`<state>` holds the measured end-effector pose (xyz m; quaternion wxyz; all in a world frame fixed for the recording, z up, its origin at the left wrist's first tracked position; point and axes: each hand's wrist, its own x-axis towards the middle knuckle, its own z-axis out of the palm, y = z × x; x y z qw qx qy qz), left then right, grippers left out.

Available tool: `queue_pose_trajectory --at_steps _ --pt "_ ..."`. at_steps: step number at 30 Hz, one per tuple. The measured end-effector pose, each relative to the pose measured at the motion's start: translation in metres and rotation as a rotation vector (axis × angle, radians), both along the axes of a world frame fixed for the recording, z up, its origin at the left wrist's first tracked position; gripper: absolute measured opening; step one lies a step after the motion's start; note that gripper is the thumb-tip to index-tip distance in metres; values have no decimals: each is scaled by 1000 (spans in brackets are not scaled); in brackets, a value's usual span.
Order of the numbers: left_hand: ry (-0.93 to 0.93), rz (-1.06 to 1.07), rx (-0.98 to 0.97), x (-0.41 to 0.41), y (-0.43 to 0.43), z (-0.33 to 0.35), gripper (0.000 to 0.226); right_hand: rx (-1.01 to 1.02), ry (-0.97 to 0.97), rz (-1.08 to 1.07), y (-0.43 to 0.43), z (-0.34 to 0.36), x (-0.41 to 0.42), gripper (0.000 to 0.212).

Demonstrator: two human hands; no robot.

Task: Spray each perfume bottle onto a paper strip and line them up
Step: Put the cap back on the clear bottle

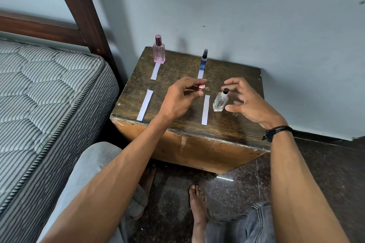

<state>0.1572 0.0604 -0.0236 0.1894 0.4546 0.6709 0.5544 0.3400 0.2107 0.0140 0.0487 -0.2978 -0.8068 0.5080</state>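
Note:
On the dark wooden table [233, 124] a pink perfume bottle [159, 50] stands at the back left with a paper strip [155, 71] in front of it. A slim blue spray bottle [203, 60] stands at the back middle above a short strip [200, 74]. Two more strips lie nearer me, one at the left [145, 104] and one in the middle [205, 109]. A clear bottle with a black sprayer [220, 100] stands beside the middle strip. My left hand [180, 97] pinches a pink metallic cap [200, 87]. My right hand [245, 100] hovers with spread fingers around the clear bottle, apart from it.
A striped mattress [49, 92] and dark wooden bed frame [83, 12] stand to the left. A pale wall [256, 16] runs behind the table. My bare feet [198, 209] rest on the dark speckled floor below.

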Motion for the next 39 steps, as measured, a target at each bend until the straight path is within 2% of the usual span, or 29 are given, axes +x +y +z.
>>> queue_pose_trajectory --at_steps 2,4,7,9,12,19,39 --pt "-27 1 7 1 0 1 36 33 43 -27 0 6 2 75" --pt "-82 10 11 2 1 3 41 66 165 -89 -3 12 3 70" --pt "-155 11 58 3 1 9 49 159 361 -165 -10 16 0 47" --pt "-170 9 95 5 1 14 51 265 409 -155 -14 16 -6 32" --pt "-151 2 115 10 1 17 53 389 376 -103 -20 14 -13 25" --pt "-71 -30 100 18 4 17 51 446 303 -72 -27 13 -19 28" --pt "-49 -72 72 29 13 16 53 412 417 -197 -23 13 -18 15"
